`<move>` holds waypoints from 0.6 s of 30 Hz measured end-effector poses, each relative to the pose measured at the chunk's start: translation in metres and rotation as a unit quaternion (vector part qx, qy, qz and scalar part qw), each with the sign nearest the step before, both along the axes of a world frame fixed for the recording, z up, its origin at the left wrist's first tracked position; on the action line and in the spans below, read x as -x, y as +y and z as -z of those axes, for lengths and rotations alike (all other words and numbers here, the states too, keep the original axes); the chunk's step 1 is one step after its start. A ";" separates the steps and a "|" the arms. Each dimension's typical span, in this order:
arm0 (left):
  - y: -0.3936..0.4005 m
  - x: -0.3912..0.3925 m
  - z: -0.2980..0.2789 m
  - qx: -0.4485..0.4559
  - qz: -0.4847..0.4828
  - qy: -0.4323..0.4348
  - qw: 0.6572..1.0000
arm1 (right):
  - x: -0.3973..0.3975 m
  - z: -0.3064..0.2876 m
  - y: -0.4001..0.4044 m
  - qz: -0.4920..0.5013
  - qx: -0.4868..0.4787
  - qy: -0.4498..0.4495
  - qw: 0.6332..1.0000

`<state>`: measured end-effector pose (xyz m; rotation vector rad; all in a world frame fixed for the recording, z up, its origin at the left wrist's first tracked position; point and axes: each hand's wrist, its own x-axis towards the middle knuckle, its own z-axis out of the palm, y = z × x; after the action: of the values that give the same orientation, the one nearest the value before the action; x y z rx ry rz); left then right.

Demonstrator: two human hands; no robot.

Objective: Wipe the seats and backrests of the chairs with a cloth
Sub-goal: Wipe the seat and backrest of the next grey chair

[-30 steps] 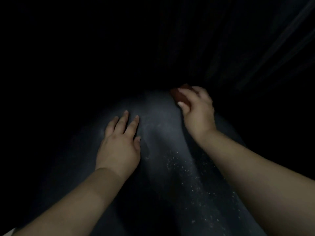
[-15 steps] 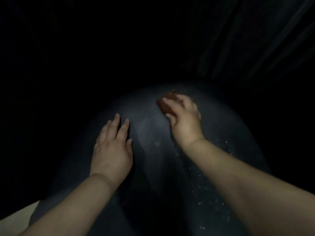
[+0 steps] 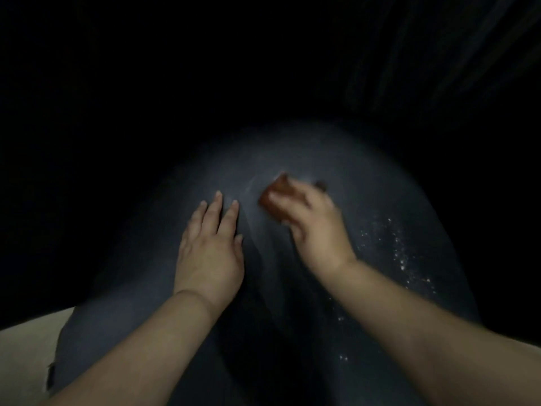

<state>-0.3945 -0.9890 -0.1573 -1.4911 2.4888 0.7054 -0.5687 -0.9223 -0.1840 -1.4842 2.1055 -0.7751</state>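
Reddish-brown cloth in right hand

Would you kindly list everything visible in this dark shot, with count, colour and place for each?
chair surface: one, dark grey-blue, centre of view, under both hands; seat or backrest cannot be told.
cloth: one, reddish-brown, wadded, on the chair surface just above centre, under the right hand's fingers.
white specks: many, white, scattered on the chair surface right of the right hand.
pale surface: one patch, beige, bottom left corner beside the chair.
background: black, faint streaks at upper right, too dark to identify.
left hand: one, flat on the chair surface, fingers straight.
right hand: one, motion-blurred, gripping the cloth against the chair surface.
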 end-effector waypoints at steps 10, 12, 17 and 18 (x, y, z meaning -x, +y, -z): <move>0.020 0.017 -0.003 -0.015 0.071 -0.002 0.997 | 0.041 -0.011 0.042 -0.004 -0.019 0.028 0.999; 0.024 0.024 -0.002 -0.017 0.073 0.002 0.997 | 0.016 -0.009 0.067 0.018 -0.020 0.009 1.000; 0.028 0.038 -0.002 -0.018 0.095 -0.003 0.995 | -0.002 -0.021 0.126 -0.073 -0.014 0.043 0.996; 0.029 0.040 -0.003 -0.017 0.100 -0.004 0.995 | 0.009 -0.024 0.118 -0.084 -0.013 0.043 0.995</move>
<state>-0.4341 -0.9600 -0.1544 -1.2096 2.5578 0.7005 -0.5774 -0.8045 -0.1605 -1.6820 2.0112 -0.6287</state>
